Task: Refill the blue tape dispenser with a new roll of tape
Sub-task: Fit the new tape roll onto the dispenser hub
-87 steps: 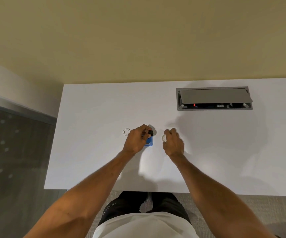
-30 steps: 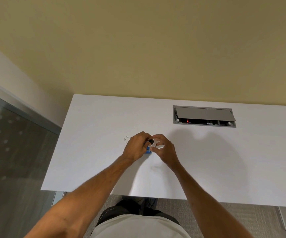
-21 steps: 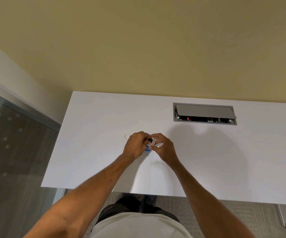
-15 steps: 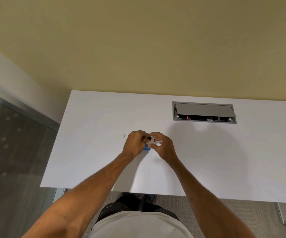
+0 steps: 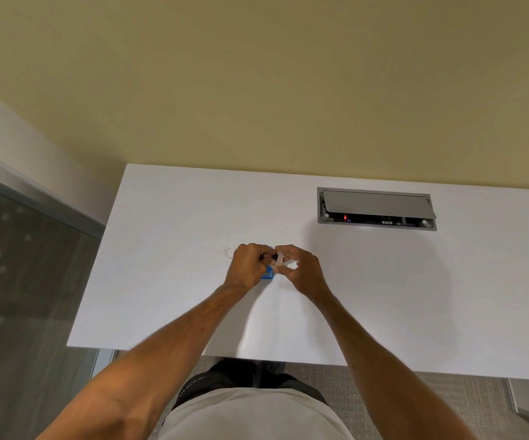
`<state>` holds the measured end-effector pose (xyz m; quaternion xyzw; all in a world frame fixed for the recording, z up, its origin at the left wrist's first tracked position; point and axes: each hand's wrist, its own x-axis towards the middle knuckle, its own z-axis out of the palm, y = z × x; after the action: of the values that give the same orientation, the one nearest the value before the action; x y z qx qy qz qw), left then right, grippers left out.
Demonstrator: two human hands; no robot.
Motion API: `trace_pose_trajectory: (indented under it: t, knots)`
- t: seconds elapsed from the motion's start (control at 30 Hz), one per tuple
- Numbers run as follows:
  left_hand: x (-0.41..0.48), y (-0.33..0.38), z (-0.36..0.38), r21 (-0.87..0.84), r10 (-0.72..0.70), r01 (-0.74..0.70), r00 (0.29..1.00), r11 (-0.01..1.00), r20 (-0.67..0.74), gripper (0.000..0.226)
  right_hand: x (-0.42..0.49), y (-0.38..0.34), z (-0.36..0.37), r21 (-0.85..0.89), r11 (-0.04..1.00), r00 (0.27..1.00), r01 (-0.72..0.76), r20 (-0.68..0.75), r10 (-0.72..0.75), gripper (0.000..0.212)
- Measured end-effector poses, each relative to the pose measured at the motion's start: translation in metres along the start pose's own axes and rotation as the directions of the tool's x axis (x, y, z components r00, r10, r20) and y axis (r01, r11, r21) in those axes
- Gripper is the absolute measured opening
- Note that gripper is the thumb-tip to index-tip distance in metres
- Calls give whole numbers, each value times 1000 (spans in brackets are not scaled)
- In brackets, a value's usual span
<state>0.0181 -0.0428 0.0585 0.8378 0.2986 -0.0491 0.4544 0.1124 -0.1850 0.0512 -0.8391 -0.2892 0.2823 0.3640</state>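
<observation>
Both hands meet near the middle of the white surface (image 5: 167, 281). The left hand (image 5: 246, 268) is closed around the blue tape dispenser (image 5: 268, 274), of which only a lower corner shows, and seems to pinch its small black spindle (image 5: 276, 257). The right hand (image 5: 301, 270) grips a clear tape roll (image 5: 280, 260) right against that spindle. A second clear ring (image 5: 230, 252) lies just beside the left hand. The step in hand looks like threading the roll onto the spindle; next, the loaded spindle needs seating in the dispenser.
</observation>
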Motion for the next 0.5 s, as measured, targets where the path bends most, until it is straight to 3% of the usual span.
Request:
trace_pose_trajectory:
  t: [0.27,0.4,0.5]
  knots:
    - [0,-1,0,14,-29,28,999,1000,14,30,7,3,5,8,1000,1000,-13,28,13,42]
    - [3,-5,-1,136,-13,4,997,991,71,39,15,1,11,-79,996,998,-49,36,52,39]
    - [2,-11,-2,134,-52,45,998,990,46,39,23,-1,15,-128,991,998,-35,39,40,40]
